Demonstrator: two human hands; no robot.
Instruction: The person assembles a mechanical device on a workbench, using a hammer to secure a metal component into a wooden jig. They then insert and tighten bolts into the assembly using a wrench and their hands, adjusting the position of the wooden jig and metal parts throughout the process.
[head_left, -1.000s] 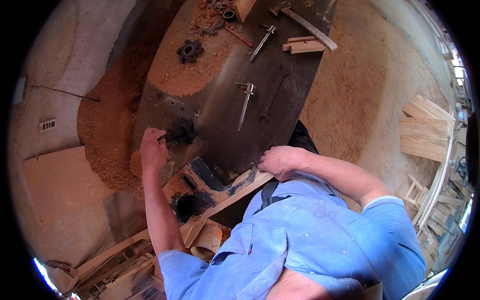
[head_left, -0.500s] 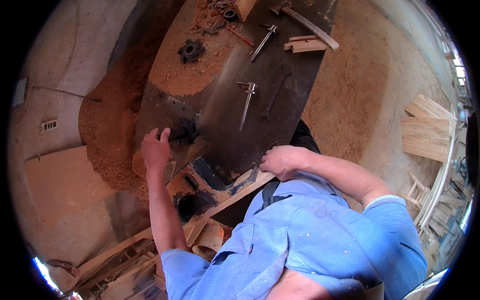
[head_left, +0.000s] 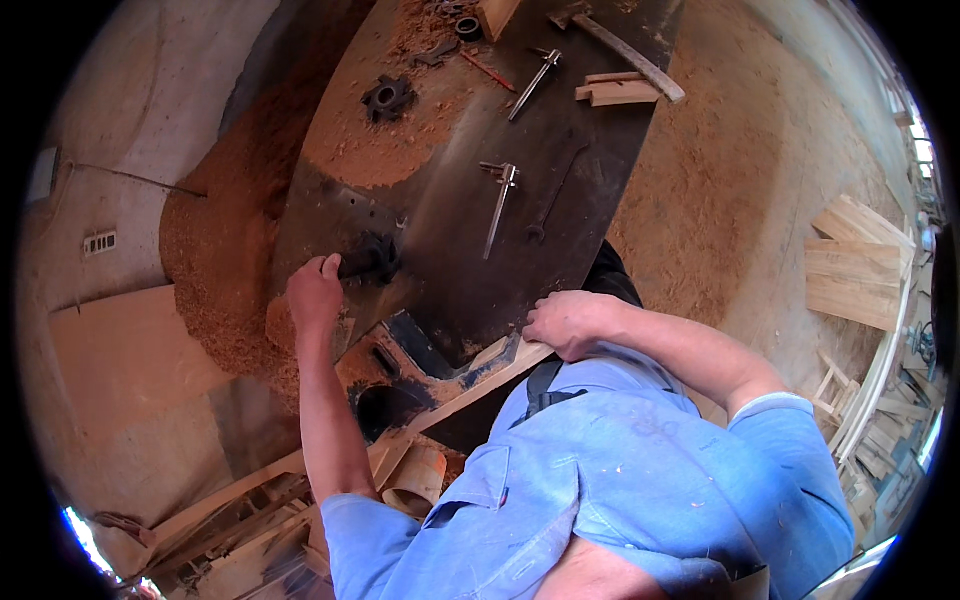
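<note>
My left hand (head_left: 316, 292) is at the left side of the dark metal machine table (head_left: 460, 270). Its thumb and fingers are closed at the end of a dark spindle (head_left: 350, 266) that carries a toothed cutter head (head_left: 376, 257); the fingertips partly hide that end. My right hand (head_left: 562, 322) rests with curled fingers on the table's near edge, beside a pale wooden strip (head_left: 500, 376). What lies beneath its palm is hidden. Between the hands is a dusty black metal frame (head_left: 425, 345) with openings.
Two metal T-shaped tools (head_left: 499, 210) (head_left: 535, 86), a wrench (head_left: 555, 195), a red pencil (head_left: 488, 72), a second cutter head (head_left: 388, 98), wood pieces (head_left: 618, 92) and a hammer (head_left: 630, 58) lie on the table. Sawdust (head_left: 225, 260) is heaped left; boards (head_left: 852, 280) lie right.
My left thumb and fingers, apart before, have come together at the spindle end. My right hand stays at the table edge. The whole view has shifted slightly.
</note>
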